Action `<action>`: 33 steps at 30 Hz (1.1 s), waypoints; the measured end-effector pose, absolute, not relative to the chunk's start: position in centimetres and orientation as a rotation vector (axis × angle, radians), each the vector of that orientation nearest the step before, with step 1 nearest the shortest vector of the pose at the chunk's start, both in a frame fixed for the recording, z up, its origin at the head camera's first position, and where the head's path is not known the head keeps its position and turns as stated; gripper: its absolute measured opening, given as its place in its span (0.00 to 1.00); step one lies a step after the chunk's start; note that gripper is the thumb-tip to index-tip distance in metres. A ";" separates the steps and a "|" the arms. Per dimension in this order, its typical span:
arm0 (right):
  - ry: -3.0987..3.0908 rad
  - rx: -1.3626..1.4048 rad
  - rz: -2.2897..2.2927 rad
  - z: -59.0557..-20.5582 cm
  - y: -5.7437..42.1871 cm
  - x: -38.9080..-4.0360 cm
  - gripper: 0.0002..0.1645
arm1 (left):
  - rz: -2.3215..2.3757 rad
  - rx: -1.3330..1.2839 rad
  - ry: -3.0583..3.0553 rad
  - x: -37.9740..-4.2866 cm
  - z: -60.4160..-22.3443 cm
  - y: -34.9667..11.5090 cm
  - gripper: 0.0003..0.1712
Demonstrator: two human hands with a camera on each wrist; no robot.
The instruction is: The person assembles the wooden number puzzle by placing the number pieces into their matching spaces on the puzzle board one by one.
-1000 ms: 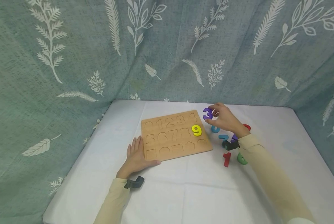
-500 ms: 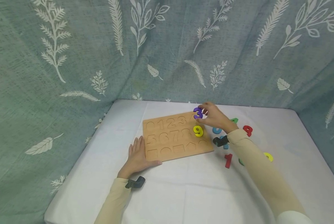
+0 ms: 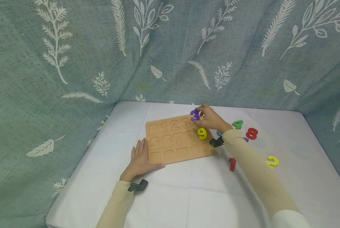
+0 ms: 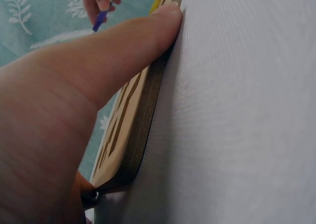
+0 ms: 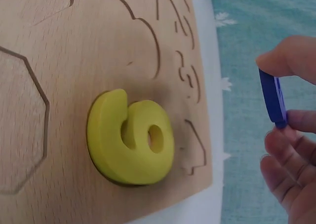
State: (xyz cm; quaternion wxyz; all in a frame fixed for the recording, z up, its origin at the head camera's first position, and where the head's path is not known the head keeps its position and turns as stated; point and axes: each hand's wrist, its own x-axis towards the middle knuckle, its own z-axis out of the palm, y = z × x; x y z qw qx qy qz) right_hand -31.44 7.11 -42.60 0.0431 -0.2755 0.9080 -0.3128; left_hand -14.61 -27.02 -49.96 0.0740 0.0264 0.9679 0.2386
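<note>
My right hand (image 3: 211, 118) pinches a purple number 3 piece (image 3: 195, 116) between thumb and fingers, above the top right part of a wooden number puzzle board (image 3: 158, 133). In the right wrist view the piece is edge-on, held apart from the board. A yellow 9 (image 5: 106, 145) sits at the right end of the board's middle row. My left hand (image 3: 138, 161) rests at the board's lower left corner, fingers straight along the left edge. Its thumb (image 4: 143, 39) lies along the front edge. The board's other recesses in view hold no pieces.
Right of the board lie a green 4 (image 3: 237, 124), a red 8 (image 3: 252, 133), a red 1 (image 3: 232, 164) and a yellow 2 (image 3: 276, 160). A blue piece (image 3: 219, 133) and a purple piece (image 3: 246, 139) are partly hidden by the right arm. A patterned curtain (image 3: 170, 63) hangs behind the table.
My right hand has carried the purple 3 leftward, from beside the board to above its top row. The green 4 and yellow 2 have come into sight. The left hand stays put.
</note>
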 end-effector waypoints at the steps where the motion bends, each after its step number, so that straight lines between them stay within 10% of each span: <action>1: 2.769 -0.849 -0.958 -42.7 6.9 -31.6 0.40 | 0.717 0.077 2.906 -14.6 -50.0 -27.0 0.88; 33: 2.660 -0.850 -0.967 -46.1 4.0 -33.6 0.39 | 0.738 0.055 2.892 -14.7 -50.0 -27.0 0.89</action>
